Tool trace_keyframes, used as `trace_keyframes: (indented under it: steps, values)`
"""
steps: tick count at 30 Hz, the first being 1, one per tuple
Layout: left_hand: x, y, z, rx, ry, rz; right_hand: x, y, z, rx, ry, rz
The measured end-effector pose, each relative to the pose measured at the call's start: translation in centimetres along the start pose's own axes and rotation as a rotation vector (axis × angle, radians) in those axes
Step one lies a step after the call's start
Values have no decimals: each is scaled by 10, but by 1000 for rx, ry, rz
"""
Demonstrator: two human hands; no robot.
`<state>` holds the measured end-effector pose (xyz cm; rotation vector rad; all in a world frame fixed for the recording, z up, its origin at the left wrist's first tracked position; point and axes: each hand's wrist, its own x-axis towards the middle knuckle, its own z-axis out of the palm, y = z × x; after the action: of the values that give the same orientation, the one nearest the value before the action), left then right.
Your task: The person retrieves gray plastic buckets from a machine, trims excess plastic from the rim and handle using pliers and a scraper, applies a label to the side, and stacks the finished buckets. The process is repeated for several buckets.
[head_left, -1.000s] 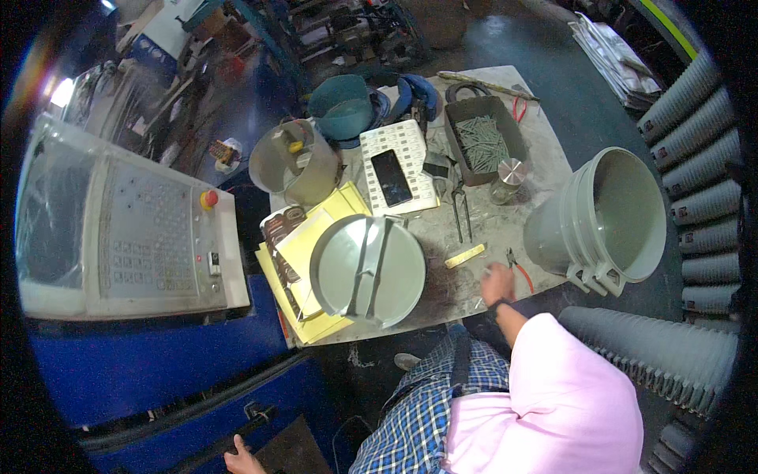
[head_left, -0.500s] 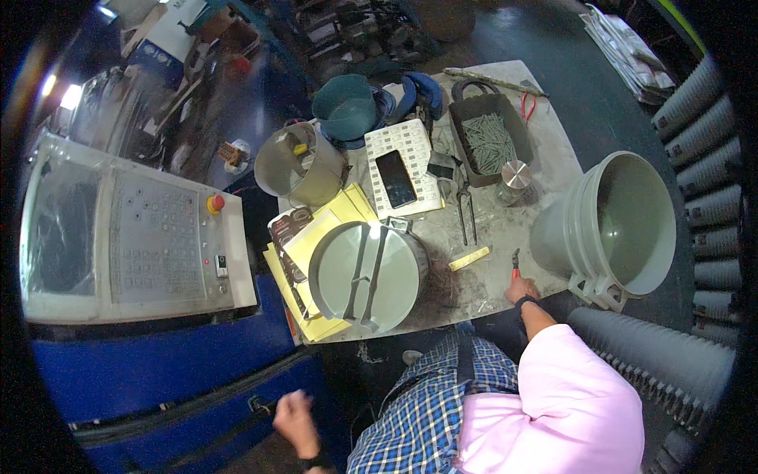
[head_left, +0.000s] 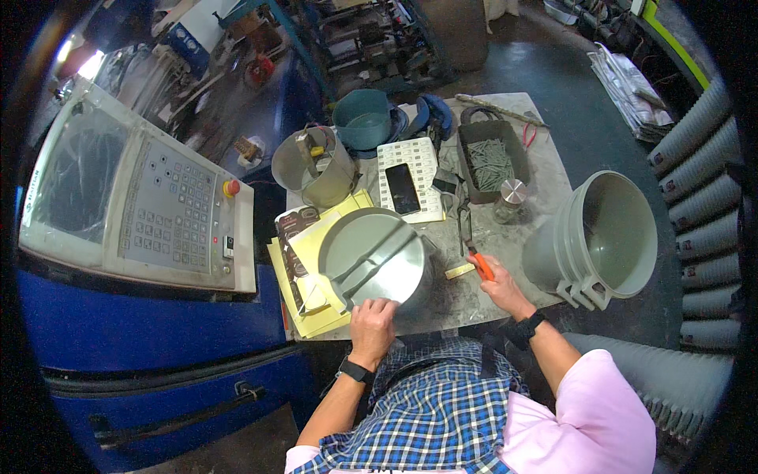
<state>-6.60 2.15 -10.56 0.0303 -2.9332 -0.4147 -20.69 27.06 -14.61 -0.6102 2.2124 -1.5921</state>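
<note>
- From where I stand, the right hand has its fingers wrapped around orange-handled metal pliers, nose pointing away from the wearer.
- The left hand has its fingers bent together over the near rim of a round grey-green plastic bucket; whether they pinch it, I can't tell.
- To handle both well, I'd say: steady that rim so the bucket can't turn, and keep the pliers' nose clear of the left fingers.
- Counting just beyond the right fingers: one short yellow strip and one dark long-handled tool.
- Farther out on the grey bench: one black phone on one white printed sheet, one clear jar with a silver lid, and one dark rectangular bin of grey-green rods, too many to count.
- Right of the right fingers: grey ribbed buckets, nested and tilted; I can't count how many.
</note>
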Motion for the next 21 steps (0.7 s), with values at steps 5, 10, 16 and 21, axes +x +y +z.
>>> trace_keyframes:
  steps: [5,10,16,21]
  values:
    - [-13,-11,1,-77,-69,134,14,-72,12,-862,11,-340]
    - [-19,-29,3,-174,-43,225,46,-97,53,-1328,-105,-469]
    - [-28,-45,4,-235,-32,275,69,-105,89,-1698,-266,-653]
    - [-31,-50,7,-263,-35,297,75,-110,96,-1698,-339,-782]
